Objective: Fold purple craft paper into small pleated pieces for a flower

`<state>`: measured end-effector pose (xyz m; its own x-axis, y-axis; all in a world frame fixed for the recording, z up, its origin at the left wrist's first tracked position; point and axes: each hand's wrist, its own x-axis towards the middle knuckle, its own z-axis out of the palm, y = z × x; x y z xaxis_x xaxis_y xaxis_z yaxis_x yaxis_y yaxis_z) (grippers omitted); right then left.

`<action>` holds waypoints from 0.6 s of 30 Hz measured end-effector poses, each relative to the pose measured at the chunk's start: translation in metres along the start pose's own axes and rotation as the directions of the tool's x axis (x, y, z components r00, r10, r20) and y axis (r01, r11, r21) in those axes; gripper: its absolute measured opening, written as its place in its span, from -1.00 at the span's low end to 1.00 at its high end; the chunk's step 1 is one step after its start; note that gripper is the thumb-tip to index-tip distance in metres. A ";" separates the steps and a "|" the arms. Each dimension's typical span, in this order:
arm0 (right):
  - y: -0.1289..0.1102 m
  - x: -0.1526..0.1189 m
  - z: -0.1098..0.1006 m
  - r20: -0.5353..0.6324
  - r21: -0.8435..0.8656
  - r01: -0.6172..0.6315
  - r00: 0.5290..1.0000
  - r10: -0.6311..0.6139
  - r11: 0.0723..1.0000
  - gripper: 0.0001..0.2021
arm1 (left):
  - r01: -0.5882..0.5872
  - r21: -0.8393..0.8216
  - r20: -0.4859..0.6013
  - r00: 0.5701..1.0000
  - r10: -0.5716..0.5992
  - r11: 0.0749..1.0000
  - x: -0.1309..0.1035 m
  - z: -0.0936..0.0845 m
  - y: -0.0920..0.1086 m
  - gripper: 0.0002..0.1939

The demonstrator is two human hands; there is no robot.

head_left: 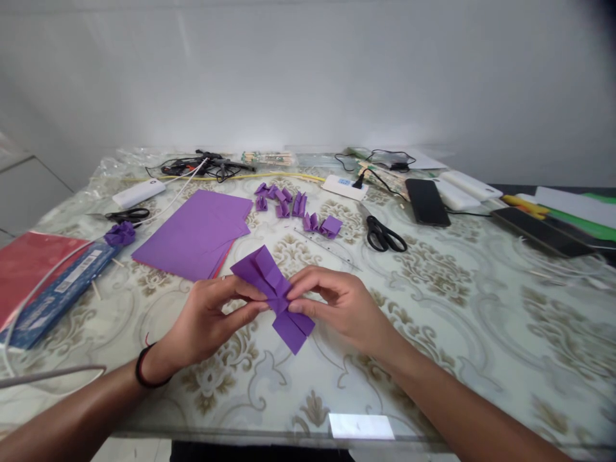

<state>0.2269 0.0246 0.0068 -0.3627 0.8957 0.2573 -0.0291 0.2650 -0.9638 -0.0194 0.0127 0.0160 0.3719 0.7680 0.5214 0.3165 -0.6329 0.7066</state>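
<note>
Right hand (349, 309) above floral tabletop (486, 340), grey wall (308, 77) behind.

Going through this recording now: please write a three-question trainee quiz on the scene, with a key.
1. Which hand or hands pinch the folded purple paper piece?
2. True or false: two pairs of black-handled metal scissors lie on the pale, floral-patterned table.
3. Which is nearer the left hand: (a) the large, flat purple paper sheets or (b) the rectangular black phone?

Key: 1. Both left and right hand. 2. True. 3. a.
</note>
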 end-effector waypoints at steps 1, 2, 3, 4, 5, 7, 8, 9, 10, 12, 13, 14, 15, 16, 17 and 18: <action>0.000 0.000 0.000 -0.009 -0.017 0.023 1.000 -0.024 1.000 -0.80 | 0.006 0.003 -0.003 1.000 -0.006 1.000 0.000 0.000 0.001 -0.96; 0.001 -0.001 0.000 -0.015 -0.035 0.039 0.999 -0.040 0.999 -0.79 | 0.010 0.003 -0.006 1.000 -0.010 1.000 0.000 0.000 0.001 -0.95; 0.001 -0.001 0.000 -0.019 -0.054 0.049 0.999 -0.050 0.997 -0.80 | 0.015 -0.002 -0.005 1.000 -0.015 1.000 0.000 0.000 0.001 -0.93; 0.000 -0.002 0.000 -0.022 -0.070 0.054 0.998 -0.056 0.996 -0.83 | 0.022 -0.016 -0.001 1.000 -0.022 1.000 0.000 0.000 0.001 -0.92; 0.000 -0.002 0.000 -0.023 -0.084 0.057 0.998 -0.059 0.995 -0.85 | 0.029 -0.039 0.004 1.000 -0.029 0.999 0.000 0.001 0.001 -0.89; -0.002 -0.002 0.000 -0.021 -0.106 0.058 0.998 -0.061 0.993 -0.89 | 0.048 -0.097 0.020 0.999 -0.046 0.994 -0.001 0.002 -0.001 -0.83; -0.003 -0.002 0.001 -0.020 -0.115 0.060 0.998 -0.062 0.992 -0.91 | 0.054 -0.115 0.024 0.998 -0.052 0.992 -0.001 0.002 -0.001 -0.82; -0.004 -0.002 0.001 -0.021 -0.122 0.062 0.998 -0.065 0.991 -0.92 | 0.058 -0.119 0.023 0.998 -0.056 0.991 -0.002 0.002 -0.002 -0.82; -0.005 -0.002 0.001 -0.022 -0.129 0.066 0.997 -0.070 0.989 -0.91 | 0.056 -0.109 0.014 0.998 -0.055 0.992 -0.002 0.002 -0.003 -0.85; -0.007 -0.001 0.001 -0.032 -0.137 0.075 0.996 -0.080 0.988 -0.90 | 0.059 -0.069 -0.004 0.998 -0.059 0.996 -0.002 0.002 -0.004 -0.92; -0.007 -0.001 0.002 -0.037 -0.138 0.078 0.996 -0.084 0.987 -0.90 | 0.066 -0.058 -0.014 0.998 -0.067 0.996 -0.002 0.002 -0.004 -0.95; -0.007 -0.002 0.002 -0.042 -0.138 0.077 0.996 -0.084 0.987 -0.91 | 0.079 -0.057 -0.022 0.997 -0.080 0.995 -0.003 0.002 -0.004 -0.95; -0.006 -0.002 0.002 -0.047 -0.139 0.072 0.996 -0.080 0.988 -0.92 | 0.095 -0.068 -0.029 0.995 -0.097 0.993 -0.003 0.002 -0.004 -0.96; -0.006 -0.003 0.003 -0.050 -0.140 0.065 0.996 -0.073 0.988 -0.92 | 0.115 -0.086 -0.038 0.992 -0.118 0.990 -0.003 0.003 -0.003 -0.96; -0.005 -0.003 0.003 -0.055 -0.142 0.059 0.996 -0.067 0.988 -0.92 | 0.135 -0.111 -0.046 0.989 -0.141 0.985 -0.004 0.003 -0.003 -0.95; -0.005 -0.004 0.004 -0.059 -0.146 0.054 0.996 -0.064 0.988 -0.92 | 0.154 -0.139 -0.057 0.985 -0.163 0.978 -0.004 0.004 -0.003 -0.93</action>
<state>0.2245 0.0180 0.0102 -0.3049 0.8964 0.3216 0.0875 0.3626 -0.9278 -0.0184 0.0111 0.0104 0.2650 0.8653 0.4255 0.2460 -0.4874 0.8378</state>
